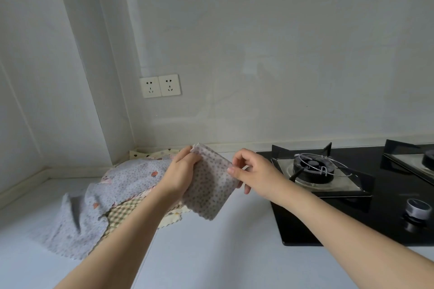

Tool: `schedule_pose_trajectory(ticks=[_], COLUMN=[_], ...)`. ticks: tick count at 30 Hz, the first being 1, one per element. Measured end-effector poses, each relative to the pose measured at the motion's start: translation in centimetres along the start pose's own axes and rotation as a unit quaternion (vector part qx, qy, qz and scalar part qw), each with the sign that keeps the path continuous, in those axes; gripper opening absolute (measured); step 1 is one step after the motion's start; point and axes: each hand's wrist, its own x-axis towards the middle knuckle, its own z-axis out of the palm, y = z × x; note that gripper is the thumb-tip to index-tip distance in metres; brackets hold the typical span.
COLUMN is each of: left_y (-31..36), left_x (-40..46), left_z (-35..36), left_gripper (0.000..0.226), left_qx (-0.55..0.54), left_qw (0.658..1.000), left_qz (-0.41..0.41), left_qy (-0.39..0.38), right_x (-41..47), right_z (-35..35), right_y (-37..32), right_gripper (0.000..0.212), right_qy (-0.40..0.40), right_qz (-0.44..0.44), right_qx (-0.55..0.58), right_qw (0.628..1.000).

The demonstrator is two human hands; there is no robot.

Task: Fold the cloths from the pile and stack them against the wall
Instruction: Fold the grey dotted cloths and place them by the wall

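Observation:
A small white cloth with grey dots (210,185) hangs folded in the air above the counter. My left hand (180,171) grips its left edge near the top. My right hand (252,170) pinches its right edge between thumb and forefinger. To the left, a pile of cloths (98,206) lies on the counter: a light grey one with small red prints on top, a checked one (124,212) and a cream one under it. A cream spotted cloth (141,154) lies by the wall in the corner.
A black gas hob (328,230) with a burner and a wire ring (314,166) fills the right side, a knob (416,207) near its front. Two wall sockets (160,86) sit above the corner. The white counter (223,253) stretches in front.

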Motion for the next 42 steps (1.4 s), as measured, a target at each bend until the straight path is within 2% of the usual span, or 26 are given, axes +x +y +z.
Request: schedule_pose_trajectory(ticks=[3,7,11,14,17,20,23,26,28,30,31,34,36,39,42], left_y=[-0.4,-0.7,-1.2,-1.2,-1.0,-0.6,0.1,0.4,0.7,1.3,1.5,1.9,2.0,2.3,2.5], left_x=[-0.1,-0.3,-0.4,-0.2,0.2,0.4,0.4,0.6,0.4,0.0,-0.1,-0.2,-0.2,-0.2,-0.2], left_z=[-0.2,-0.6,-1.0,-1.3,-1.6,-1.6,-1.3,-0.8,-0.3,0.1,0.2,0.1,0.1,0.3,0.0], left_gripper=[0.003,0.015,0.008,0.009,0.016,0.016,0.015,0.018,0.018,0.017,0.015,0.014,0.014,0.013,0.009], left_qx=[0.024,0.031,0.126,0.097,0.0,-0.08,-0.122,-0.095,-0.039,0.019,0.039,0.053,0.06,0.088,0.103], left_qw=[0.998,0.988,0.971,0.98,0.997,0.996,0.992,0.991,0.988,0.981,0.976,0.964,0.964,0.96,0.952], left_qz=[0.061,0.149,0.201,0.172,0.076,0.037,0.034,0.055,0.083,0.117,0.133,0.157,0.171,0.204,0.224], left_qy=[-0.01,-0.024,-0.014,0.002,-0.021,-0.028,0.011,0.08,0.122,0.152,0.17,0.207,0.193,0.173,0.18], right_x=[-0.1,-0.2,0.1,0.2,0.4,0.5,0.5,0.4,0.4,0.4,0.4,0.6,0.4,0.0,-0.1], right_z=[-0.8,-1.1,-1.2,-1.7,-1.8,-1.6,-1.4,-0.7,-0.1,0.5,0.6,0.5,0.5,1.4,2.2], right_y=[-0.4,-0.4,-0.6,-1.4,-2.0,-2.4,-2.6,-2.4,-1.9,-1.9,-1.9,-2.1,-2.3,-2.1,-1.8], right_gripper=[0.017,0.016,0.014,0.022,0.024,0.027,0.027,0.013,0.021,0.007,0.009,0.016,0.021,0.017,0.006], right_qy=[-0.012,-0.095,-0.041,-0.011,-0.014,-0.01,0.016,0.046,0.049,0.066,0.094,0.147,0.1,-0.005,-0.002], right_qz=[0.045,0.109,0.083,0.067,0.07,0.08,0.1,0.131,0.16,0.159,0.147,0.116,0.143,0.182,0.176], right_qx=[0.002,-0.002,-0.022,-0.002,0.001,0.055,0.193,0.328,0.31,0.255,0.243,0.281,0.327,0.31,0.334], right_qw=[0.999,0.989,0.995,0.998,0.997,0.995,0.976,0.934,0.936,0.951,0.954,0.941,0.929,0.933,0.926])
